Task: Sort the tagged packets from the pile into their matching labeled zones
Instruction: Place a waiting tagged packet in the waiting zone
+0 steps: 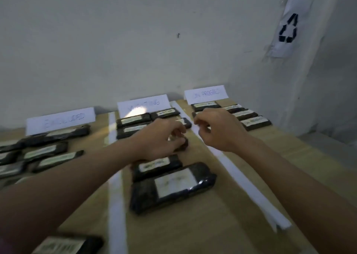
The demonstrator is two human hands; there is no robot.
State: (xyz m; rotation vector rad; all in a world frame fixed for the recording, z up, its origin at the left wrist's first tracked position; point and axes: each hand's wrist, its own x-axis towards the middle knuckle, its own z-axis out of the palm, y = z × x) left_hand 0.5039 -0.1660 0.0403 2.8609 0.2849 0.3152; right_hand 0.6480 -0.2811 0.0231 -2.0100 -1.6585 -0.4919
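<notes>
We see a dark packet [182, 144] lying in the middle zone of the tan surface [212, 224], mostly hidden beneath the left hand [160, 137]; only its right end shows, poking out at three o'clock from the curled fingers [178, 133], which pinch it from above. Its tag is covered, so we cannot read it.

At twelve o'clock from that packet another dark packet [185, 122] lies with its tag blurred. The right hand [216, 128] hovers at two o'clock from the held packet, over the white strip [241, 178] that divides the middle zone from the right one; its fingers are bent inward, and we cannot tell whether they pinch anything.

At six o'clock from the left hand lie two more packets, a smaller one [157, 164] and a larger one [172, 186] with a pale label. Further away, at eleven o'clock, three packets sit below the middle zone's card [143, 104], whose lettering is washed by a bright patch.

At one o'clock the right zone holds several tagged packets [255, 122] under a card reading IN PROGRESS [205, 94]. At nine o'clock the left zone carries a cluster of packets [46, 151] beneath its own blurred card [60, 119], past a second white strip [116, 195]. One more packet [65, 246] lies at the bottom edge, at seven o'clock. A recycling sign [287, 27] hangs on the wall.
</notes>
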